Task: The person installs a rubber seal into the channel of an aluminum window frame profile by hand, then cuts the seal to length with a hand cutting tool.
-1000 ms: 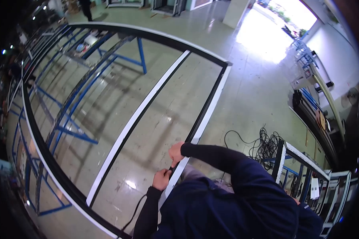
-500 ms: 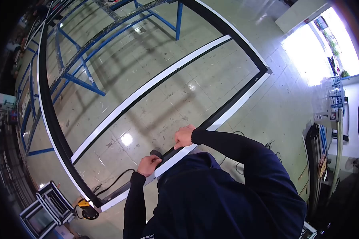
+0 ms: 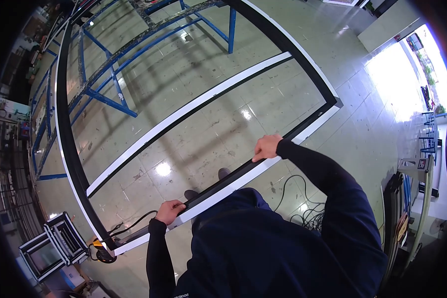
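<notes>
A large white-and-black window or door frame [image 3: 233,186] spreads out before me, its near rail running across my body. My left hand [image 3: 170,212] is closed, thumb and fingers pinching a black rubber strip [image 3: 140,222] at the rail's dark inner edge. From there the strip's loose part curves left toward the frame's near left corner. Farther right along the same rail, my right hand [image 3: 267,147] has its fingers bent and pressed down on the black inner edge. What lies under those fingertips is hidden.
Blue metal trestles [image 3: 119,102] stand under the frame's far part. A white crossbar [image 3: 193,109] spans the frame. A yellow-and-black tool [image 3: 103,252] is by the left corner. Small frames [image 3: 54,246] are stacked at lower left. Tangled cable [image 3: 310,217] lies on the floor at right.
My right hand has slid to the right along the near rail. My left hand has shifted left and slightly down. The hands are farther apart, and the view has moved a little.
</notes>
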Tool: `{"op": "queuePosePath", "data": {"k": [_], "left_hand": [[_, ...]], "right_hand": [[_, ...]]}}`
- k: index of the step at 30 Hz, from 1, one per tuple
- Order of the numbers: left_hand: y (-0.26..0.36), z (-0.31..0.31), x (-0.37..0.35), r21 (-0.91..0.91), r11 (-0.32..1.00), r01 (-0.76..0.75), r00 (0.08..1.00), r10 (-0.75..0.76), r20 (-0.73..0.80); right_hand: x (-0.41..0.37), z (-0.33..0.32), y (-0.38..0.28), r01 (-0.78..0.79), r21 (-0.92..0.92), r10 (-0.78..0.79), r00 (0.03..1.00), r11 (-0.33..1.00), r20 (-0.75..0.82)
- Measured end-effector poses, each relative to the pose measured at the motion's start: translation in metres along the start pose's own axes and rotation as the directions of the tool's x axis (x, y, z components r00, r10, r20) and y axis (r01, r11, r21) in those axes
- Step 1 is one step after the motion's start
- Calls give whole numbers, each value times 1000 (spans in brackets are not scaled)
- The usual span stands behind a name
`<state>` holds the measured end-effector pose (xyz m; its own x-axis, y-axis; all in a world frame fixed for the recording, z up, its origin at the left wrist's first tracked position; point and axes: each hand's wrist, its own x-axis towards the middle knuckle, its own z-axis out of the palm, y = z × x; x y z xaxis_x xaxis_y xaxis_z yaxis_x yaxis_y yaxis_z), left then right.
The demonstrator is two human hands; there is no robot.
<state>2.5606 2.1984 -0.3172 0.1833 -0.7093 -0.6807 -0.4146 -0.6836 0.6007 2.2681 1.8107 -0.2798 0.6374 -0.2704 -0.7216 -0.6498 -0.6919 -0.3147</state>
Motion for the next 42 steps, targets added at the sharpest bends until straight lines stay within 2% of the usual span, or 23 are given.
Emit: {"op": "queuePosePath", "data": {"k": [8,15,22,23,27,31,35,37,38,39,41,42], "left_hand": [[3,1,2,-16,999,38,999,-38,6],[10,-1,-1,-17,998,59,998,-59,-3],[5,2,-2,19,999,33,999,-32,-26],[4,2,-2,15,999,31,999,-31,-25],[8,2,-4,-15,999,39,998,-40,-39],[-1,3,-1,-49,998,45,999,-46,-14],[-2,4,0,-61,997,56,998,-56,-7],[2,3,-1,1,998,59,998,-59,-5],[0,3,0,34,997,70,998,-70,-6],[-8,4,2,9,998,61,998,-61,9],[-18,6,4,-53,997,59,998,-58,29],[-11,3,2,-13,997,71,997,-71,26]], "right_hand": [[-27,-37,100,-290,-58,284,955,955,-91],[-45,-60,169,-553,-148,468,797,820,-381],[-60,-69,191,-693,-97,568,655,714,-499],[-64,-72,189,-696,-55,584,640,716,-500],[-68,-72,227,-622,150,629,692,769,-355],[-75,-66,230,-582,222,620,686,782,-381],[-67,-59,229,-621,117,606,677,775,-418],[-59,-56,238,-601,15,539,705,799,-461],[-57,-49,248,-538,-18,441,709,843,-551],[-59,-51,249,-512,-47,410,735,857,-540],[-62,-62,252,-436,-12,395,826,900,-402],[-63,-66,249,-434,1,408,844,901,-348]]}}
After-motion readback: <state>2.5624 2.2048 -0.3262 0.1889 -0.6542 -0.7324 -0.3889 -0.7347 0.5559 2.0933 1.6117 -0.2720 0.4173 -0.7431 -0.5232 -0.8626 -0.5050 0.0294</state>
